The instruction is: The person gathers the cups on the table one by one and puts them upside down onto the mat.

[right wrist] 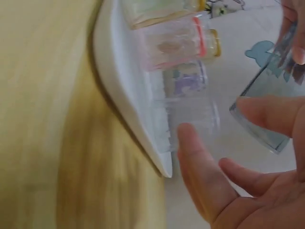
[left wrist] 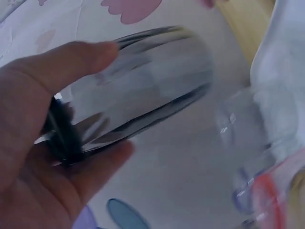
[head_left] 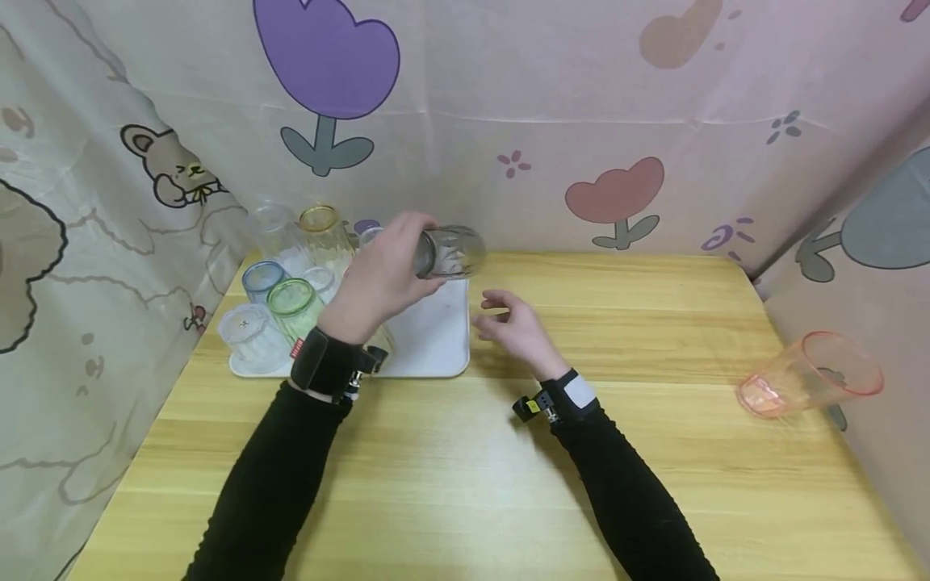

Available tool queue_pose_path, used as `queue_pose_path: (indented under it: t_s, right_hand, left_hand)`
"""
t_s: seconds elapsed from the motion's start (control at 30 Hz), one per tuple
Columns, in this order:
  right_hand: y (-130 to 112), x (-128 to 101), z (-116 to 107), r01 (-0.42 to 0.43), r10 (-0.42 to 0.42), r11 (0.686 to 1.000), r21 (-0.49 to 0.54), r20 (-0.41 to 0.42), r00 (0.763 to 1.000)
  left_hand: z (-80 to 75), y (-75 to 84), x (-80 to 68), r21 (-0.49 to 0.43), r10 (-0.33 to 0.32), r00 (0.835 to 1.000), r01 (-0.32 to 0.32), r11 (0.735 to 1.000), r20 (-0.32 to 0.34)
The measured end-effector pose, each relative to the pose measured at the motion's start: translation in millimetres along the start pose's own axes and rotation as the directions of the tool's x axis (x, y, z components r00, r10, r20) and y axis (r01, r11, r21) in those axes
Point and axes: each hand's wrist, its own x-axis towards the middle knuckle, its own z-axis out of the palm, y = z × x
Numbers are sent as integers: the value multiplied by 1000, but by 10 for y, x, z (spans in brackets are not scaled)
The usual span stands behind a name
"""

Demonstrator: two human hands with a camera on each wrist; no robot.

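My left hand (head_left: 385, 278) grips a dark grey clear drinking glass (head_left: 456, 252) near its dark rim. The glass lies nearly sideways in the air above the back of a white tray (head_left: 436, 343), its other end towards the right. In the left wrist view, thumb and fingers sit on opposite sides of the glass (left wrist: 147, 86). My right hand (head_left: 523, 331) hovers just right of the tray with fingers loosely bent, holding nothing. The right wrist view shows its spread fingers close to the glass (right wrist: 267, 114); contact is not clear there.
Several glasses stand mouth down on the tray's left part, among them a green glass (head_left: 294, 307), a blue glass (head_left: 263, 279) and a yellow-rimmed glass (head_left: 324, 234). An orange glass (head_left: 788, 379) stands at the wooden table's (head_left: 465, 468) right edge. A patterned curtain (head_left: 472, 81) hangs behind.
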Motion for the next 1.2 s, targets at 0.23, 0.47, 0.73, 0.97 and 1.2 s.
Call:
queue_pose_path:
  t_s: [0.23,0.47,0.73,0.97,1.2]
  right_hand:
    - [74,-9,116,-1,13,966,-260,45,999]
    - [111,0,216,40,-20,929,-367,58,998]
    - [170,4,256,99,-61,910,-402,107,992]
    - [183,4,278,100,-61,907,-409,109,992]
    - [179,4,285,109,-70,899,-425,107,992]
  left_hand:
    - [-256,33,180,93,-112,963,92,991,247]
    - [-326,36,315,139,-185,906,141,980,381]
    - [-147,-78,387,174,-214,865,149,973,454]
    - [-26,-161,402,201,-234,849,155,967,473]
    - [51,-190,408,200,-253,839,175,964,482]
